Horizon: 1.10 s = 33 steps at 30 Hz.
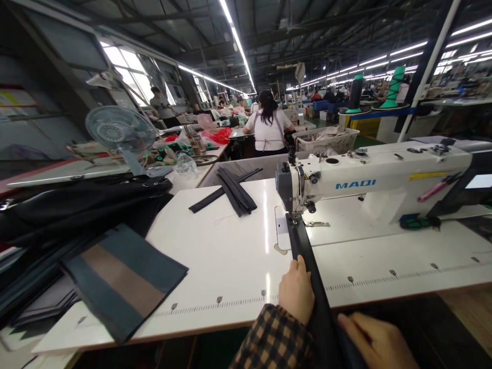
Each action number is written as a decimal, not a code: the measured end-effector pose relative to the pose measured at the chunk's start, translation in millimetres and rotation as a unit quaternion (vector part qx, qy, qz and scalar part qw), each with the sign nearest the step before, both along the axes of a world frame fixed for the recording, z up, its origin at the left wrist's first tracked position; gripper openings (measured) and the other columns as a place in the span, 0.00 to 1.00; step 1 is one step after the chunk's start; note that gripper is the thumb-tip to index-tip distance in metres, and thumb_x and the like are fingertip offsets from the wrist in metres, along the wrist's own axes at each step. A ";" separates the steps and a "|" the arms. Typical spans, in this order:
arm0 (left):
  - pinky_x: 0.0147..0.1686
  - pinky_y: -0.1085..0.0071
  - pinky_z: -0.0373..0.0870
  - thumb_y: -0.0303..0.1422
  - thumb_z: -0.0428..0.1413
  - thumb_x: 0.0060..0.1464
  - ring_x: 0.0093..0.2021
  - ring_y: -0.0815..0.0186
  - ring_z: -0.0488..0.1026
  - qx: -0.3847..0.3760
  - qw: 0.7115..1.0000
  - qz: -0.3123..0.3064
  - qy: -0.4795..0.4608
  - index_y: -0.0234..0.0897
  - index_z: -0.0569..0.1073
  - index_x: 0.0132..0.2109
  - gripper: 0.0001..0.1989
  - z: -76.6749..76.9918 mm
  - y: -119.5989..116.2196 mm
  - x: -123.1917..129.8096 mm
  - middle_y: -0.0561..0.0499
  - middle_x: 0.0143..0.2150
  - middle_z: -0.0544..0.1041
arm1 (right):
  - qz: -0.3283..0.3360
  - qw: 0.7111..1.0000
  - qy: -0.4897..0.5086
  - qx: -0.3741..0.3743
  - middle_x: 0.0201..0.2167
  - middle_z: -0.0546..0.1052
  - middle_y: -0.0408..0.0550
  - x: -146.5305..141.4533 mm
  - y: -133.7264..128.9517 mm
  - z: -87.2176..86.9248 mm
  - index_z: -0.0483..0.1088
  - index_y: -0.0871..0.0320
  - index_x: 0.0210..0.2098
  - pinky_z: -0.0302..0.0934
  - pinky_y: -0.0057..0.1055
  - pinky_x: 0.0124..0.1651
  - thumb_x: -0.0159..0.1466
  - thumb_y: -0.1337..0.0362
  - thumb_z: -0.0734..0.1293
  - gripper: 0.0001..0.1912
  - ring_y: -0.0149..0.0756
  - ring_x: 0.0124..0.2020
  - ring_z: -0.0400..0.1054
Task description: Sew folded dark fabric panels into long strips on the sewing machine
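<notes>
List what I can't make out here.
Black strip's near end: head view, cut off by the bottom edge.
Right hand's grip: head view, blurred.
Needle tip by the presser foot: head view, too small.
Screen's readout: head view, washed out.

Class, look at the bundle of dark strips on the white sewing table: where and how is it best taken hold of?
Probably at the near end of the bundle, from above, pinching across its long sides. It is narrow and lies flat, and that end sits away from the single strip crossing beneath it on the table.
</notes>
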State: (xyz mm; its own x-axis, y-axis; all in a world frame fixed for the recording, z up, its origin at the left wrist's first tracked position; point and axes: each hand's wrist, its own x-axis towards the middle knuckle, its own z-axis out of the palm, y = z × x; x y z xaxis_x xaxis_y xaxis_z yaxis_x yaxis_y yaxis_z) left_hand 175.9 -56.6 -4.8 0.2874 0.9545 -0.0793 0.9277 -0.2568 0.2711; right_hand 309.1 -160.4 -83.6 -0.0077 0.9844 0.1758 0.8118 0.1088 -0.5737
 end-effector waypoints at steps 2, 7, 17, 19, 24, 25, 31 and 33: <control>0.33 0.66 0.67 0.28 0.40 0.55 0.36 0.58 0.72 -0.008 1.000 -0.003 0.004 0.29 0.57 0.56 0.21 -0.8 -1.3 -2.1 0.41 0.45 0.69 | -0.008 0.996 -0.048 0.076 0.33 0.75 0.48 16.9 36.3 18.5 0.70 0.56 0.35 0.63 0.35 0.41 0.64 0.56 0.53 0.17 0.39 0.37 0.69; 0.37 0.67 0.67 0.27 0.38 0.56 0.39 0.59 0.71 -0.037 0.999 -0.004 -0.034 0.28 0.55 0.58 0.22 -5.0 0.0 -4.2 0.40 0.46 0.68 | 0.136 0.961 -0.210 0.118 0.58 0.55 0.53 13.3 95.5 33.8 0.50 0.63 0.58 0.48 0.49 0.56 0.64 0.59 0.52 0.25 0.42 0.59 0.46; 0.40 0.68 0.67 0.31 0.39 0.58 0.39 0.65 0.68 -0.038 0.970 -0.175 -0.165 0.41 0.69 0.48 0.17 9.9 28.6 -33.5 0.47 0.36 0.68 | 0.204 0.953 -0.199 0.100 0.60 0.52 0.51 17.8 102.6 34.3 0.45 0.62 0.60 0.52 0.41 0.57 0.63 0.60 0.55 0.28 0.39 0.60 0.44; 0.45 0.67 0.65 0.28 0.40 0.57 0.45 0.64 0.65 -0.019 0.951 -0.235 -0.198 0.41 0.65 0.52 0.18 7.9 39.1 -44.5 0.46 0.42 0.67 | 0.207 0.954 -0.193 0.098 0.60 0.52 0.51 18.9 104.2 34.7 0.45 0.62 0.60 0.52 0.40 0.57 0.63 0.59 0.56 0.28 0.39 0.59 0.46; 0.55 0.66 0.58 0.24 0.38 0.57 0.56 0.66 0.57 -0.011 0.951 -0.202 -0.235 0.40 0.53 0.59 0.22 -10.1 49.3 -59.7 0.44 0.57 0.58 | 0.206 0.948 -0.224 0.094 0.61 0.49 0.50 18.8 104.6 34.4 0.44 0.62 0.60 0.53 0.39 0.57 0.63 0.58 0.55 0.29 0.39 0.60 0.43; 0.56 0.65 0.55 0.25 0.38 0.57 0.59 0.66 0.53 -0.004 0.956 -0.187 -0.228 0.40 0.52 0.59 0.23 -13.8 48.6 -60.4 0.44 0.60 0.54 | 0.209 0.946 -0.230 0.094 0.61 0.48 0.50 18.9 104.7 34.2 0.44 0.63 0.60 0.53 0.39 0.57 0.63 0.58 0.55 0.29 0.39 0.60 0.43; 0.57 0.65 0.53 0.17 0.36 0.52 0.61 0.67 0.48 -0.001 0.956 -0.209 -0.204 0.38 0.41 0.62 0.31 -29.9 40.2 -56.6 0.45 0.64 0.44 | 0.240 0.941 -0.221 0.088 0.61 0.46 0.51 18.7 108.9 36.8 0.43 0.63 0.60 0.51 0.40 0.58 0.63 0.61 0.56 0.29 0.40 0.60 0.42; 0.57 0.66 0.54 0.17 0.36 0.50 0.61 0.66 0.48 0.005 0.959 -0.203 -0.198 0.38 0.40 0.62 0.33 -31.8 37.3 -52.3 0.45 0.64 0.44 | 0.259 0.940 -0.203 0.084 0.61 0.46 0.50 17.2 110.8 39.8 0.43 0.62 0.60 0.50 0.39 0.58 0.62 0.65 0.56 0.28 0.39 0.60 0.41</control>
